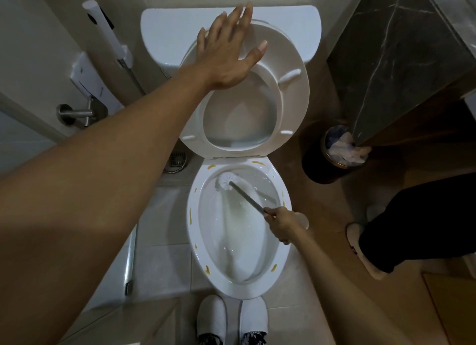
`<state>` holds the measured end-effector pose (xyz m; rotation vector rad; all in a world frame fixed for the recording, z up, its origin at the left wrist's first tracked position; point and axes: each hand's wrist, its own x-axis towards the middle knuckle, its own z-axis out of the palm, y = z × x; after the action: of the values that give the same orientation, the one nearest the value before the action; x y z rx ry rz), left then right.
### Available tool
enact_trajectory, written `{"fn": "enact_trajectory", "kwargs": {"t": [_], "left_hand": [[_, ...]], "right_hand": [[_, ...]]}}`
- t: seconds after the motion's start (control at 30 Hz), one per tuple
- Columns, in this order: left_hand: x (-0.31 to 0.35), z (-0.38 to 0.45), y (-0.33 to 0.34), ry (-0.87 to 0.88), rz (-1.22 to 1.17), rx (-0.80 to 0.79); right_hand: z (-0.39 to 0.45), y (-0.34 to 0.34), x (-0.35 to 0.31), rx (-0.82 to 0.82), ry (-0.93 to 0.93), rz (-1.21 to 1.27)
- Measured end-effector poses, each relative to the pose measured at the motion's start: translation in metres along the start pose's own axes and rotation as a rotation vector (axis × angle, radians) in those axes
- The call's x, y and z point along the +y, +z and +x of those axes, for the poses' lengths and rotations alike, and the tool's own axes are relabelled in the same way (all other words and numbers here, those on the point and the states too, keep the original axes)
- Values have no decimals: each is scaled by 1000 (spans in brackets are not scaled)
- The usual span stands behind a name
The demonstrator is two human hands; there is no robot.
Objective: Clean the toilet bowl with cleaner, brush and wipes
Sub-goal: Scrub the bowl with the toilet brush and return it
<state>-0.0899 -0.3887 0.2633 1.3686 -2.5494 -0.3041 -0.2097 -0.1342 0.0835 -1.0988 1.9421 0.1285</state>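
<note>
Scrubbing far-left inner wall of toilet bowl (203, 216) w/ toilet brush (226, 180); right hand (279, 225) gripping handle. Left hand (228, 51) flat, fingers spread, propping raised seat (291, 92) up. Yellow spots on rim.

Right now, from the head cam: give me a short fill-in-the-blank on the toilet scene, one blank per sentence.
1. The right hand grips the handle of the toilet ____.
2. The left hand rests with straight fingers on the raised ____.
3. The brush head touches the inside of the bowl near its ____ end.

Missing words: brush; seat; back
</note>
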Motion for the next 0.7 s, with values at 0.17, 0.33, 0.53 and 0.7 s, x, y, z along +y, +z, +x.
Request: {"fn": "enact_trajectory", "kwargs": {"t": [0.17,0.33,0.53,0.7], "left_hand": [[0,-1,-2,6,5,-2],[0,0,0,6,7,0],[0,1,1,1,13,0],[0,0,0,1,17,3]], "right_hand": [[-19,5,47,107,116,172],[-25,8,70,-13,160,140],[-13,-13,54,-122,170,49],[-2,-16,35,-50,79,-131]]}}
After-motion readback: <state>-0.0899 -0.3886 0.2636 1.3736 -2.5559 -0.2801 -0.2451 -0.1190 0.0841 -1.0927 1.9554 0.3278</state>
